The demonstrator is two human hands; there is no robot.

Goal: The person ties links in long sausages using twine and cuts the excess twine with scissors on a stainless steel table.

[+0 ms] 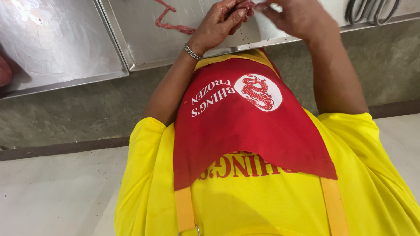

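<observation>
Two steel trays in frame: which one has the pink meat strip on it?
The steel tray under both hands, the one nearer the middle of the picture. The pink strip lies on it; the other tray, further out to the side, shows no strip.

Two steel trays sit side by side along the top — the left tray dull and smeared, the right tray brighter, catching a soft glare. Below them runs a rough grey concrete ledge, edged by a dark strip. Under that spreads a pale floor — smooth, evenly lit, with faint specks.
</observation>
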